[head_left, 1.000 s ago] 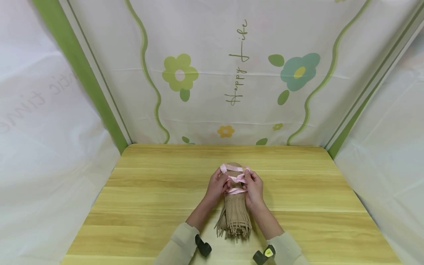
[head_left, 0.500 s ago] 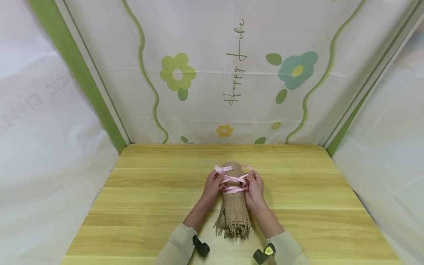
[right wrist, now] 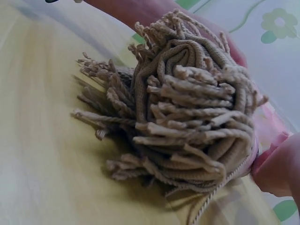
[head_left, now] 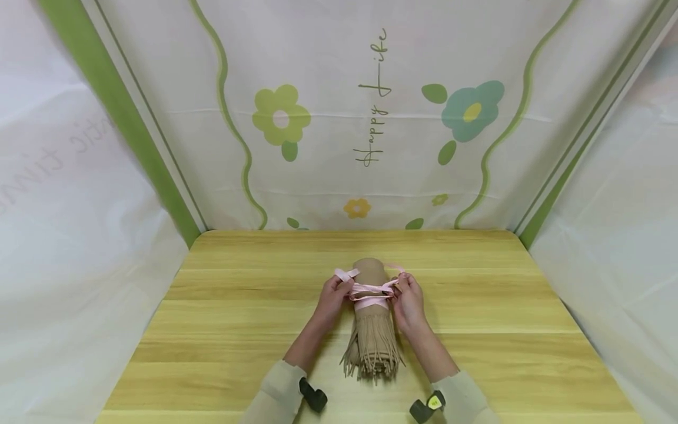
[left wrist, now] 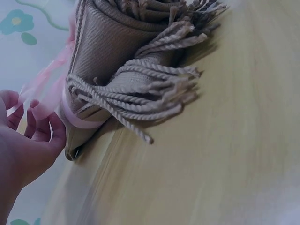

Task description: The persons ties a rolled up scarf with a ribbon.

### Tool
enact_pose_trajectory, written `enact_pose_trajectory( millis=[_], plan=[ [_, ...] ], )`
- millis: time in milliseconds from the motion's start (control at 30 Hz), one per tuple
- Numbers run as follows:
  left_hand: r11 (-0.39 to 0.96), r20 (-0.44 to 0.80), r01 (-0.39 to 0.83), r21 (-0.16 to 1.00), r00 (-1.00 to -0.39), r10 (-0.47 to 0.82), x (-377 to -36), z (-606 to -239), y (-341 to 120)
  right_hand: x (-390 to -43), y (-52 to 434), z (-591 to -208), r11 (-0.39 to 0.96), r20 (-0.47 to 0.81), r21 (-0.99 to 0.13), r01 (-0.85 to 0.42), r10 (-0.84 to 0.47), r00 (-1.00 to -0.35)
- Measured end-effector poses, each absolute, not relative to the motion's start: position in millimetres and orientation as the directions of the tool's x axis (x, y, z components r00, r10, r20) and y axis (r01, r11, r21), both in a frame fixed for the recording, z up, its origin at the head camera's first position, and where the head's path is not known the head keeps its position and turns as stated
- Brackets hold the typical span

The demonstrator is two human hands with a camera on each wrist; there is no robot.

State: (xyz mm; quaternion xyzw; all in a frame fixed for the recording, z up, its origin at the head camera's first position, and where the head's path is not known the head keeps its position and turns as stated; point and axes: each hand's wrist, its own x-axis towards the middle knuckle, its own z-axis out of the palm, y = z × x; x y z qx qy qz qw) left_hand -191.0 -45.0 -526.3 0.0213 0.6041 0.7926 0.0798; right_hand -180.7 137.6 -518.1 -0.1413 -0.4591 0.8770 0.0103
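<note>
- A rolled beige scarf (head_left: 372, 318) lies on the wooden table (head_left: 222, 330), near its middle, its length running away from the person.
- The fringed end (head_left: 372, 362) points back toward the person; its twisted tassels splay onto the tabletop (the right wrist view shows them end-on, a thick bunch of cords).
- A pink ribbon (head_left: 369, 291) is wrapped around the roll just above the fringe and crosses over on top.
- The left hand (head_left: 332, 300) sits against the left side of the roll, fingers curled, pinching one end of the ribbon; that end sticks out to the left beyond the fingertips. In the left wrist view the ribbon (left wrist: 44, 96) runs between the fingertips (left wrist: 36, 110).
- The right hand (head_left: 408, 303) sits against the right side of the roll, fingers curled around the other end of the ribbon, which loops up behind it.
- The two hands face each other across the roll, with the ribbon stretched between them.
- Pale sleeves (head_left: 275, 391) cover both forearms.
- A flower-printed backdrop (head_left: 371, 118) stands behind the table.
</note>
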Motion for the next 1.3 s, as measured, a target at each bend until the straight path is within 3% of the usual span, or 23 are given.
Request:
enact_pose_trajectory(
  millis=[633,1300],
  plan=[
    [-0.215,-0.084,-0.12,0.969,-0.981,0.172,-187,-531,-54,-175,152,-526,-0.536,-0.22,-0.832,0.143,0.083,-0.972],
    [-0.198,-0.067,-0.106,0.974,-0.979,0.194,-183,-533,-60,-175,151,-525,-0.399,-0.199,-0.909,0.121,0.161,-0.967]
  ],
)
